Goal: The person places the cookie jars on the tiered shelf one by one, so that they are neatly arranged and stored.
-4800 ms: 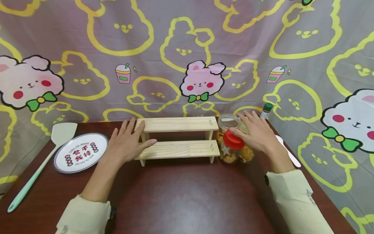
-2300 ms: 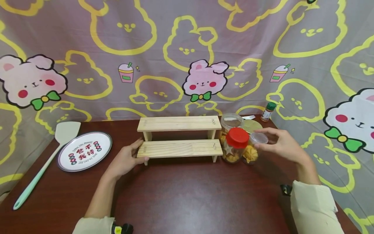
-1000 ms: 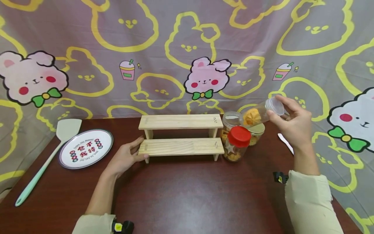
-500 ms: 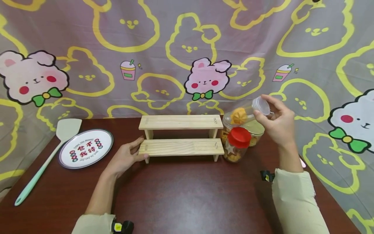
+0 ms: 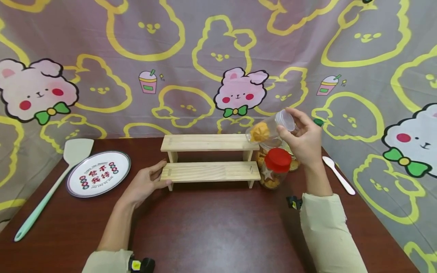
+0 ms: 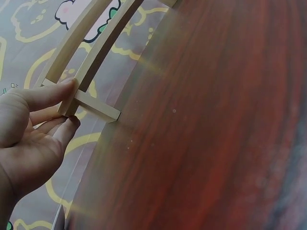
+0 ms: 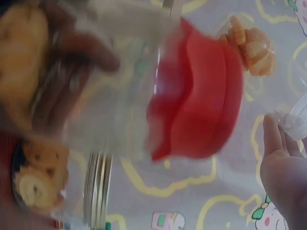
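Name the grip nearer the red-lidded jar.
Right: the right grip is above and right of the red-lidded jar; the left grip pinches the stand at far left.

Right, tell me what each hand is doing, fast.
Left hand: closed, pinching the two-tier wooden rack at the left end of its lower tier.
Right hand: closed, holding a tilted clear cookie jar.

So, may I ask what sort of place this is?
Probably a staged tabletop rather than a working kitchen: a cartoon-print cloth hangs close behind the table, where a spatula and plate lie.
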The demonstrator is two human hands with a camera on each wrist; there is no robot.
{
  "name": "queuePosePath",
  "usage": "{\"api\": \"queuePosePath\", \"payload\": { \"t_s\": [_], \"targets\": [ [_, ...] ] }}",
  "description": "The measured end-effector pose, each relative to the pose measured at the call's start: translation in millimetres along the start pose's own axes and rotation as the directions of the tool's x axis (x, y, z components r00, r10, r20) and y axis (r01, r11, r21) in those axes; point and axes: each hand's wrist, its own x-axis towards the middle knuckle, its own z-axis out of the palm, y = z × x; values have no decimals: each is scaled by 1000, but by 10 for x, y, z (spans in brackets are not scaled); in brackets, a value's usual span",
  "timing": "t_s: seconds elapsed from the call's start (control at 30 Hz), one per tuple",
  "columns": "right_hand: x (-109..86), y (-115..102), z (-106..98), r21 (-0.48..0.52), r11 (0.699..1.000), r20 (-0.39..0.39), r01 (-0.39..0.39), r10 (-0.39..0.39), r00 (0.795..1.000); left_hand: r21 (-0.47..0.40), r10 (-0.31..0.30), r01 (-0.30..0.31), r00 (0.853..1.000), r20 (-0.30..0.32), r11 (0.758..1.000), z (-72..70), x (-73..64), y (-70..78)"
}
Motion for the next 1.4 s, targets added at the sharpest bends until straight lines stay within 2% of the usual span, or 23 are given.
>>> {"api": "queuePosePath", "payload": {
  "t_s": [0.23,0.73,1.03,1.4],
  "targets": [
    [6,2,191,30,999,11,-13,13,1000,-29,-1,1,1000,3,1000,-9,0,-15],
    [15,3,506,46,999,51,-28,25,998,-31,0,1,1000,5,1000,-20,2,-21],
    [69,-22,733,50,998,101,-37,32,994,-52,6,-6,1000,9,999,15,14,-27],
    [127,-28,1030,47,998,157,-33,25,987,-30,4,-4,1000,0,1000,-1,-4,-7]
  ]
}}
